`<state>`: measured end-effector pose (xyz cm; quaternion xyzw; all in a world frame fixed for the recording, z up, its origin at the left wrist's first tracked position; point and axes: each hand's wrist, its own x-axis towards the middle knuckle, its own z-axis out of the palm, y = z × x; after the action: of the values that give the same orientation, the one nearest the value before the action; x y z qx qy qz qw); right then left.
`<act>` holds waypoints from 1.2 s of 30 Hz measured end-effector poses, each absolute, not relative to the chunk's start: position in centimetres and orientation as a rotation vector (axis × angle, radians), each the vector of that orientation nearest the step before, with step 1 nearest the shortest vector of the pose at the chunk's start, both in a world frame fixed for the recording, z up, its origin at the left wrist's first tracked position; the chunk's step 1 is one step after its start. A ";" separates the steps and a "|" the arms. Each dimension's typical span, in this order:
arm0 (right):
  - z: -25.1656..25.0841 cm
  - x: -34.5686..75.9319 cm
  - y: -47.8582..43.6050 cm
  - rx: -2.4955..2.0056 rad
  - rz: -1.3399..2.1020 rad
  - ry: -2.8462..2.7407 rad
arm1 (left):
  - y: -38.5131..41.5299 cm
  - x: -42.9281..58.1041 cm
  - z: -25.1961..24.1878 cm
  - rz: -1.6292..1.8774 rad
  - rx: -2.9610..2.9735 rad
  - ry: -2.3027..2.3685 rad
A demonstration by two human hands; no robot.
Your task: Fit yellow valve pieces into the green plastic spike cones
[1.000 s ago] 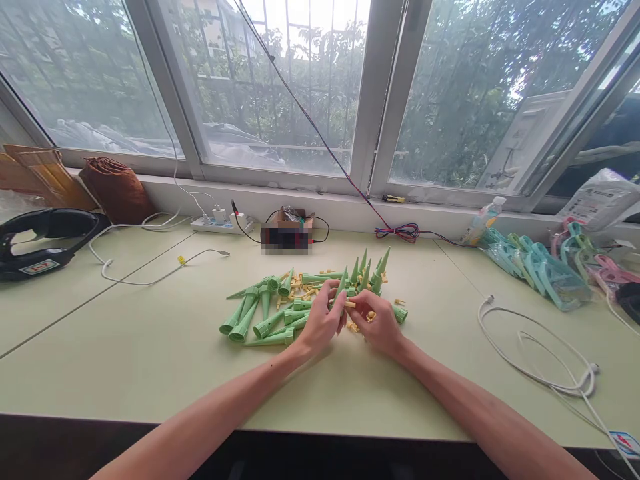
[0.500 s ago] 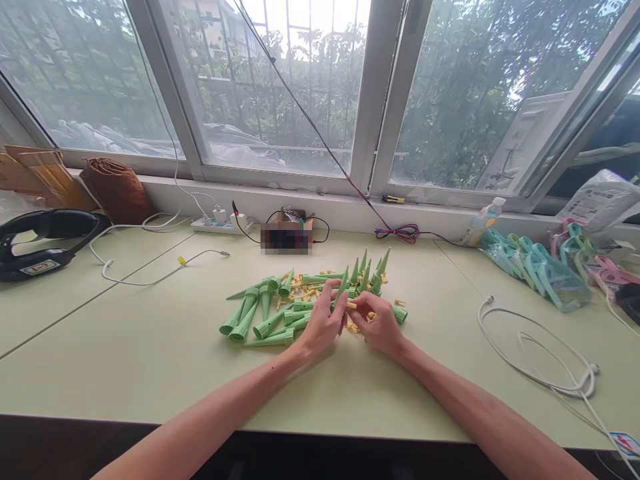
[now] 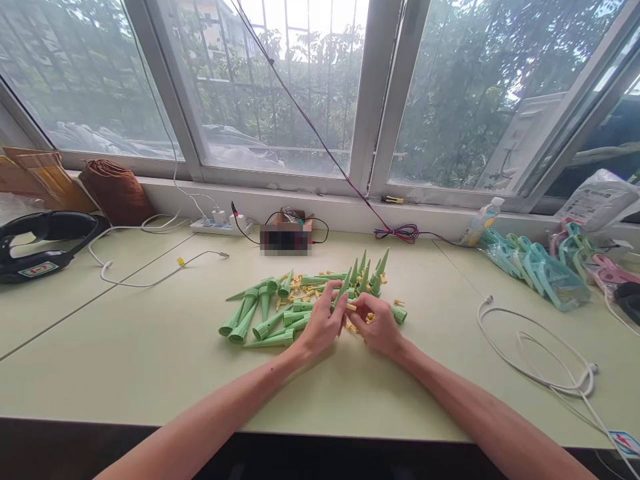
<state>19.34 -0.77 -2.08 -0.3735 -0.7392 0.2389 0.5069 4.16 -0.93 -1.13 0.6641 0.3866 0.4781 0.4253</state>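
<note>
A heap of green plastic cone spikes (image 3: 265, 317) lies on the pale green table (image 3: 150, 347), mixed with several small yellow plugs (image 3: 305, 290). My left hand (image 3: 323, 327) is closed around one green spike (image 3: 343, 288), its tip pointing up and away. My right hand (image 3: 380, 327) pinches a small yellow plug (image 3: 352, 307) against the side of that spike. A few spikes (image 3: 373, 270) stand upright just behind my hands.
A white cable (image 3: 540, 360) loops on the table at right. Teal and pink clips (image 3: 540, 270) lie at far right. A power strip (image 3: 220, 223), a small box (image 3: 285, 237) and wires sit by the window sill. A black device (image 3: 40, 243) rests at far left.
Hardly anything has moved; both hands stay together over the heap, with only slight finger shifts on the spike and the plug.
</note>
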 end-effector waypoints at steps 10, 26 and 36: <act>-2.2 19.3 -0.7 -0.897 0.575 -1.788 | -0.5 4.1 -0.8 1.148 1.717 0.991; -2.4 19.0 -0.5 -0.864 0.523 -1.869 | 1.6 1.3 4.9 0.527 1.695 0.962; -3.1 19.1 0.0 -0.871 0.508 -1.879 | 1.1 1.5 3.4 0.631 1.591 1.007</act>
<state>19.08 0.04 -3.13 -0.3576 -0.7713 0.2086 0.4834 1.55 1.05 3.38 0.6710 0.4246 0.2663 0.5464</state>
